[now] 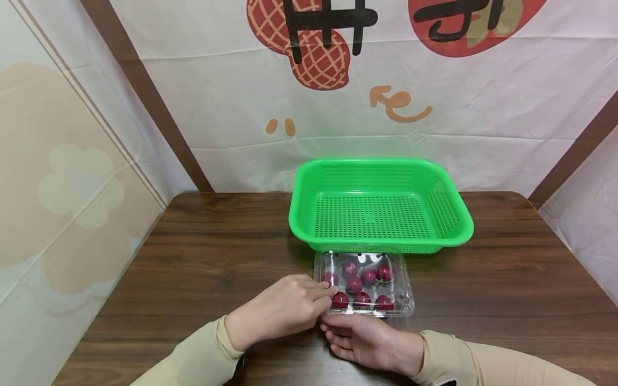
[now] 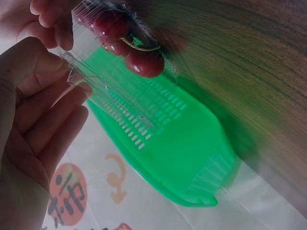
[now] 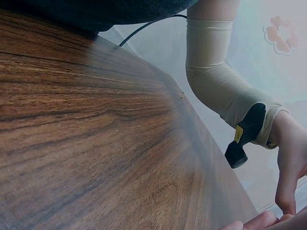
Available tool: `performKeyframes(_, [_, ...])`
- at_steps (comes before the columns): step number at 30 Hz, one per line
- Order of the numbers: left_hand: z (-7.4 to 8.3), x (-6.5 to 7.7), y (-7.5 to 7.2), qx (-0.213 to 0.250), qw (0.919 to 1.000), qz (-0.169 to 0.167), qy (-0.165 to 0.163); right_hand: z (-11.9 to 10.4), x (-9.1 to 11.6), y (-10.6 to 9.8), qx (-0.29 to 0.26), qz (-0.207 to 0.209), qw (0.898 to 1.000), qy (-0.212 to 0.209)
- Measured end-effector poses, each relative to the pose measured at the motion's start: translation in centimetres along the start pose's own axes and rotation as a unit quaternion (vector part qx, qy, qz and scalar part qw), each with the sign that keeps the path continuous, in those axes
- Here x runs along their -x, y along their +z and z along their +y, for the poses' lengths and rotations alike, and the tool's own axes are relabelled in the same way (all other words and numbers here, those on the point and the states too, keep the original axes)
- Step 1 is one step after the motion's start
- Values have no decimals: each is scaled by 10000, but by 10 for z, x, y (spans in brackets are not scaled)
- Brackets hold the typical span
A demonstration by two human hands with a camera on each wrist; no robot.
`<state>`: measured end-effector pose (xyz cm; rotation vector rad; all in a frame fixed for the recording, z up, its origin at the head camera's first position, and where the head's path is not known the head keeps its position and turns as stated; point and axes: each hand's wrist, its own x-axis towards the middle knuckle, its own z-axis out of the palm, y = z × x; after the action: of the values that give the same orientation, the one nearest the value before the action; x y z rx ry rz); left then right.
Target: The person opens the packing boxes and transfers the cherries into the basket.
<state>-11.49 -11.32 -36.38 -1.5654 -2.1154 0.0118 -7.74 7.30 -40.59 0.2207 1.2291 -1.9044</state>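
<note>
A clear plastic clamshell box holding several dark red cherries lies on the table, its lid over the fruit. My left hand is at its front left corner. In the left wrist view, the left thumb and fingers pinch the clear rim. Palm turned partly up, my right hand has its thumb and curled fingers at the same corner, gripping the front edge. The exact contact is partly hidden. One cherry shows a green stem.
A green plastic basket with perforated walls stands directly behind the box, against its back edge. Printed white cloth hangs behind the wooden table. A black strap sits on the left wrist.
</note>
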Motion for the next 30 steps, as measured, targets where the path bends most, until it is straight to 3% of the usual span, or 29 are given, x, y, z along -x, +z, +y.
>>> performKeyframes(13, [0,-4,-2,58,9999,-116,-93,1,0,2,-36,108,9999,-45])
performKeyframes(24, [2,-1,2,8,9999,142,-15,1,0,0,55,68,9999,-51])
performKeyframes(30, [4,-1,3,-459,9983,267,247,2,3,-5,163,-39,9998,-54])
